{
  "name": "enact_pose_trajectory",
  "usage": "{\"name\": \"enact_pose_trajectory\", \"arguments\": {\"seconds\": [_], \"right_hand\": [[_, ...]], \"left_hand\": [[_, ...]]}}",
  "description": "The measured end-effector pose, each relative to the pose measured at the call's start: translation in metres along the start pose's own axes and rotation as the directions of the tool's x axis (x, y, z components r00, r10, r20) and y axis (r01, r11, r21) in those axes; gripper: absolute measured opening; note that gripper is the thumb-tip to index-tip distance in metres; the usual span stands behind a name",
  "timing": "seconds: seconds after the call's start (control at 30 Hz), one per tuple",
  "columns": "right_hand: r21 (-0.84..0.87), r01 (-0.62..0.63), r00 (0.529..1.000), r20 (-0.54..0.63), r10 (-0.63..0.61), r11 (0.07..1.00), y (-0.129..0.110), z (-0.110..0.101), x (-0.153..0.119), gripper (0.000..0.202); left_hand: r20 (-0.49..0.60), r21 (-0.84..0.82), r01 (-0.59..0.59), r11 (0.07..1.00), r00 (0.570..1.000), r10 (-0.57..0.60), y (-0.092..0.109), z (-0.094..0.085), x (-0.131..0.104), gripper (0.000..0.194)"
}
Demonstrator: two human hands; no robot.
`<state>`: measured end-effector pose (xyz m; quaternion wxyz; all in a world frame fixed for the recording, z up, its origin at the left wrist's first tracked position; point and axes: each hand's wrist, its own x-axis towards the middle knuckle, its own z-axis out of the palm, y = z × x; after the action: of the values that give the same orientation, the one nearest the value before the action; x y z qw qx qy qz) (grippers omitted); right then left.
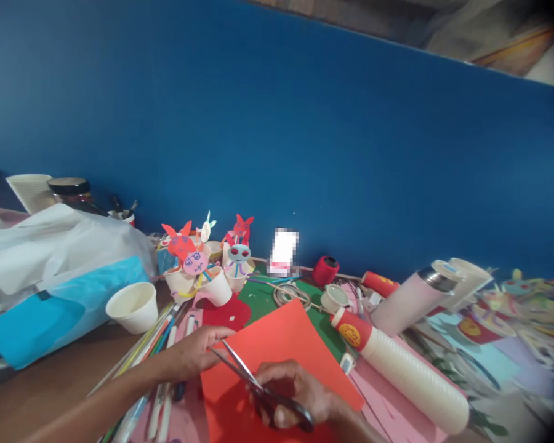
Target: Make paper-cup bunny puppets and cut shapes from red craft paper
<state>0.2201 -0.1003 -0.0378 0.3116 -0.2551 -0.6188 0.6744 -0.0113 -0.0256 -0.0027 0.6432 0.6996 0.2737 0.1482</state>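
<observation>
A sheet of red paper point(253, 335) lies tilted in front of me. My left hand point(207, 347) pinches its left edge between thumb and fingers. In my right hand point(300, 391) is a pair of scissors point(242, 363) with dark handles, my fingers wrapped round the grips. The blades stand apart over the paper, their tips pointing left toward my left hand. Whether the blades touch the paper's edge I cannot tell.
Beyond the paper stand paper cups with animal-face puppets point(195, 263). A white cup point(133, 306) and markers point(166, 375) are at left. On the right are stacked paper cups point(410, 375), a flask point(404, 301), and a red round object point(325, 271). A blue partition point(277, 135) rises behind.
</observation>
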Motion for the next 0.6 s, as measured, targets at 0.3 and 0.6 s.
{"name": "enact_pose_trajectory", "arguments": {"seconds": [0.3, 0.6], "right_hand": [[-0.007, 0.068, 0.986, -0.152, -0.068, 0.998, 0.012, -0.001, 0.004, 0.050], [0.025, 0.097, 0.965, -0.246, -0.088, 0.995, 0.019, 0.003, 0.012, 0.049]], "left_hand": [[-0.296, 0.148, -0.041, 0.988, 0.952, 0.084, -0.028, 0.001, 0.009, 0.045], [-0.202, -0.465, 0.052, 0.884, 0.966, -0.163, -0.004, 0.006, -0.013, 0.050]]}}
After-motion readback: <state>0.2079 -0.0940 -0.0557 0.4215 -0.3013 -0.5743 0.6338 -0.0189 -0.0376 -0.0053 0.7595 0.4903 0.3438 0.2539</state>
